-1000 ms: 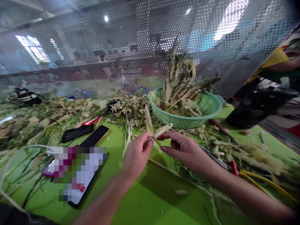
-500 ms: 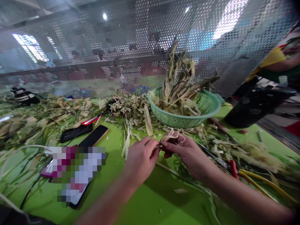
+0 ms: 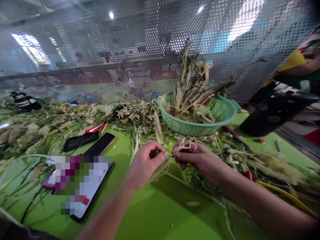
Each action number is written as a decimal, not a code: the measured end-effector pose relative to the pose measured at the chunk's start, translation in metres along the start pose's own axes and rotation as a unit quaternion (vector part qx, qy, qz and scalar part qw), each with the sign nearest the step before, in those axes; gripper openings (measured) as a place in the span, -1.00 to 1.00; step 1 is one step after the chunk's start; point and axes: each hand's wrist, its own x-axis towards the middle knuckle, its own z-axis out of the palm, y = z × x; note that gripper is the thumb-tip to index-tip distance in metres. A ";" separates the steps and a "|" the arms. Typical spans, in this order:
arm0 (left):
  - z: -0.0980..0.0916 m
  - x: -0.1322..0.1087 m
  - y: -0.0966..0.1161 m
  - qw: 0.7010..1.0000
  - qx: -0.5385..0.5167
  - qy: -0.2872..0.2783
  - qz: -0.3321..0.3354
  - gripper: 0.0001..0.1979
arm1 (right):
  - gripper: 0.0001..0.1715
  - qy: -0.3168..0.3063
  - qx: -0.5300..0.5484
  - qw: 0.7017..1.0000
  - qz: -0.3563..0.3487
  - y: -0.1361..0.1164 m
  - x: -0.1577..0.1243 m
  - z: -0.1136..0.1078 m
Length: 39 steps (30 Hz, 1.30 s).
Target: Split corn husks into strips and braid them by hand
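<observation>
My right hand (image 3: 193, 155) is closed, thumb against fingers, on a looped bundle of pale corn husk strips (image 3: 185, 144). The loops stick up above its knuckles. Just left of it, my left hand (image 3: 145, 163) has thumb and forefinger brought together in a pinch; what lies between the tips, if anything, is too small to make out. A narrow gap separates the two hands. A blurred, pale strand (image 3: 160, 171) hangs below the gap. Beyond the hands, a dry husk leaf (image 3: 158, 128) lies on the green table (image 3: 150, 213).
A green plastic basket (image 3: 192, 128) holds dried corn husks (image 3: 185, 83). Husk scraps (image 3: 75, 116) pile along the back and left. Phones (image 3: 100, 145) and cables lie at left. Yellow-handled pliers (image 3: 287, 193) and a black tumbler (image 3: 270, 113) are at right. A perforated screen (image 3: 125, 60) stands behind.
My left hand has drawn slightly away to the left, opening a gap between the hands. My right hand keeps hold of the husk strips, nearly in place.
</observation>
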 end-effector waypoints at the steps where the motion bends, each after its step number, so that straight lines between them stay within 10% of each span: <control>1: 0.002 0.000 0.000 0.998 -0.058 -0.009 -0.013 -0.86 | -0.68 -0.011 0.002 1.000 0.006 0.000 0.000 0.001; 6: 0.012 -0.001 -0.003 0.967 -0.241 -0.050 -0.061 -0.82 | -0.67 -0.041 0.009 0.999 0.011 0.003 0.002 0.006; 12: 0.010 0.000 -0.007 0.980 -0.185 -0.009 -0.074 -0.79 | -0.60 -0.060 -0.121 0.990 0.036 0.009 0.007 -0.005; 19: 0.006 0.005 -0.016 0.984 -0.156 -0.003 -0.089 -0.78 | -0.77 -0.019 -0.421 0.904 -0.072 -0.011 0.000 -0.016; 39: 0.010 0.003 -0.015 0.987 -0.137 -0.041 -0.076 -0.78 | -0.73 0.035 -0.340 0.927 -0.153 -0.022 -0.011 -0.006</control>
